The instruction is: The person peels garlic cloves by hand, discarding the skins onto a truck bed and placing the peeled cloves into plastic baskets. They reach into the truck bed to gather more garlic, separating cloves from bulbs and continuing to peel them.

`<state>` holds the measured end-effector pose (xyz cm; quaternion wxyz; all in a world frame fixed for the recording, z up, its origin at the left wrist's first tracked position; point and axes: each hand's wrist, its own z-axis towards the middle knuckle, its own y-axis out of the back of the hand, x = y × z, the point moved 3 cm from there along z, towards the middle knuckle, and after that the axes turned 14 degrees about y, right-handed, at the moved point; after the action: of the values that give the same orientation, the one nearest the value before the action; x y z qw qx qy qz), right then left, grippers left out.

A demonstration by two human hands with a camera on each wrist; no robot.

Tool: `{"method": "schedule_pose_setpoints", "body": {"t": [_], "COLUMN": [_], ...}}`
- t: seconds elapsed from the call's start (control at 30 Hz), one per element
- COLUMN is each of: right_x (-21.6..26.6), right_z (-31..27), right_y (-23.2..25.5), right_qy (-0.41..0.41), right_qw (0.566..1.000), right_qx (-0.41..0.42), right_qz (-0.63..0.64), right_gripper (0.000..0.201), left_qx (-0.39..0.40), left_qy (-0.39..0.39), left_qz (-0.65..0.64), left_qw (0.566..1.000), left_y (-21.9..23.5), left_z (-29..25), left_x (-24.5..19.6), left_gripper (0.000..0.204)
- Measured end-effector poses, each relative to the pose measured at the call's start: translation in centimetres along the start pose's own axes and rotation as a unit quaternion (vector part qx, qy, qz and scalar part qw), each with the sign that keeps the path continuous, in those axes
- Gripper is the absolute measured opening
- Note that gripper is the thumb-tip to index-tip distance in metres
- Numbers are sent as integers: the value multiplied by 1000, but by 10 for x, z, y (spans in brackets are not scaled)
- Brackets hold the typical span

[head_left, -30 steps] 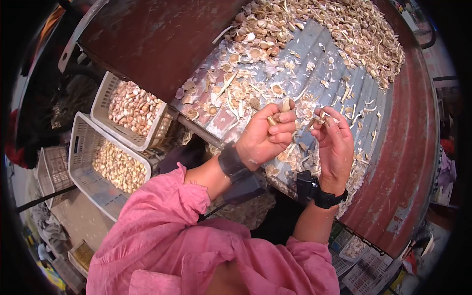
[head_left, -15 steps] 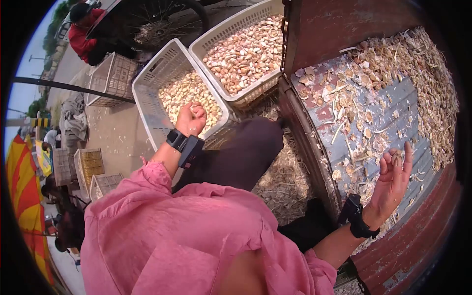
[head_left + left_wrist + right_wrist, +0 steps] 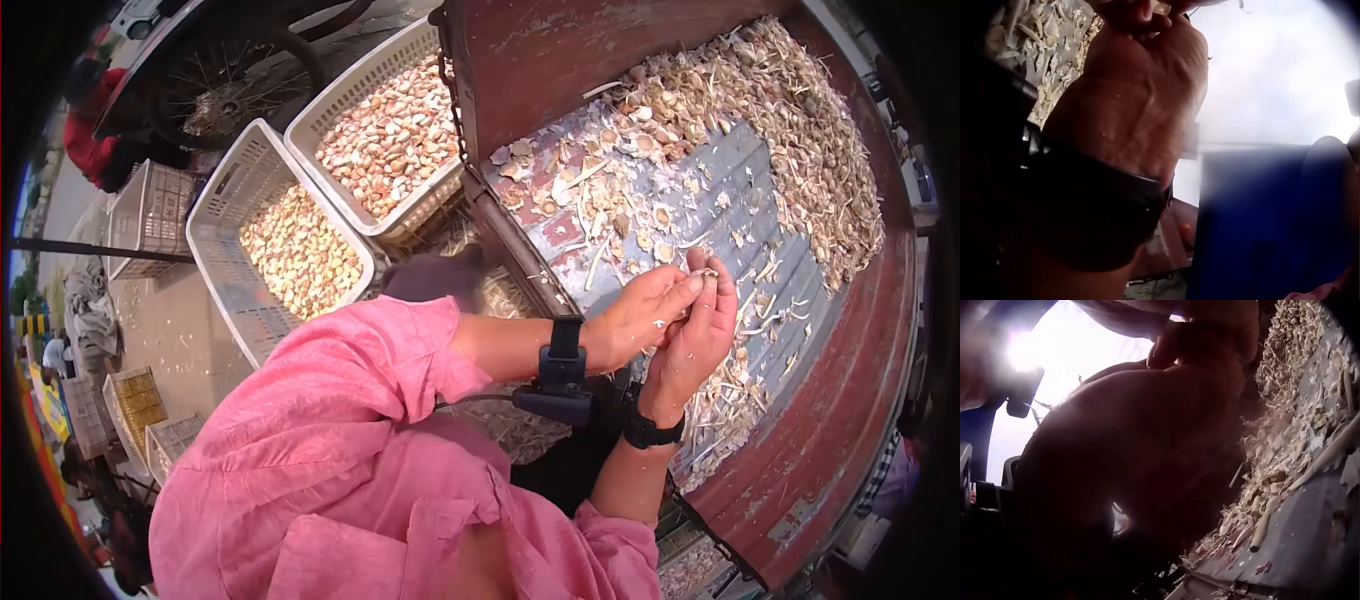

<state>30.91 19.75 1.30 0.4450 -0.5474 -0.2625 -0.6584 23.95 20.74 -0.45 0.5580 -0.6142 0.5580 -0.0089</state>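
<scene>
Over the metal bed of husks, my left hand [image 3: 635, 315] and right hand [image 3: 698, 345] meet at the fingertips. Between them they pinch a small pale piece [image 3: 709, 272], apparently a garlic clove, mostly covered by the fingers. The left wrist view shows the left hand [image 3: 1141, 94] from its wrist side, with a bit of something pale [image 3: 1161, 8] at the fingers. In the right wrist view the right hand [image 3: 1141, 425] is dark, its fingertips hard to make out.
Left of the metal bed [image 3: 840, 400] stand a crate of pinkish cloves [image 3: 390, 135] and a crate of paler cloves [image 3: 300, 250]. Husks [image 3: 820, 170] heap along the bed's far side. A chain [image 3: 455, 100] hangs at its corner. A person in red [image 3: 90, 135] is near a wheel [image 3: 225, 95].
My left hand has gone from the husk bed to the paler cloves' crate and back to my right hand. The right hand, apart from it half a second ago, now touches it. The head view has swung.
</scene>
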Motion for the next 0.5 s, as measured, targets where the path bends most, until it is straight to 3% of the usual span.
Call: {"method": "schedule_pose_setpoints", "body": {"t": [0.1, 0.2, 0.23, 0.3, 0.37, 0.43, 0.47, 0.5], "right_x": [-8, -9, -8, 6, 9, 12, 5, 5], "right_z": [9, 21, 26, 29, 26, 24, 24, 27], "right_y": [13, 19, 26, 30, 29, 26, 31, 33], "right_qy": [-14, 65, 65, 182, 131, 179, 108, 107], "right_qw": [998, 994, 994, 936, 958, 934, 971, 971], "right_qx": [-44, 44, 37, 158, 150, 156, 120, 118], "right_qz": [46, -72, -81, -255, -208, -266, -175, -178], "right_gripper": [22, 14, 14, 11, 8, 4, 7, 7], "left_qx": [16, 50, 54, 65, 126, 130, 129, 132], "left_qy": [21, 30, 18, 25, 5, 15, 17, 19], "left_qz": [-15, -59, -25, 26, 32, 44, 54, 53], "left_qw": [1000, 997, 998, 997, 992, 990, 990, 990], "left_y": [4, 10, 13, 18, 19, 20, 19, 18], "left_z": [20, 27, 28, 29, 25, 25, 25, 22], "left_x": [4, 3, 0, -1, -8, -6, -5, -7], "left_gripper": [24, 24, 24, 24, 25, 26, 28, 28]}}
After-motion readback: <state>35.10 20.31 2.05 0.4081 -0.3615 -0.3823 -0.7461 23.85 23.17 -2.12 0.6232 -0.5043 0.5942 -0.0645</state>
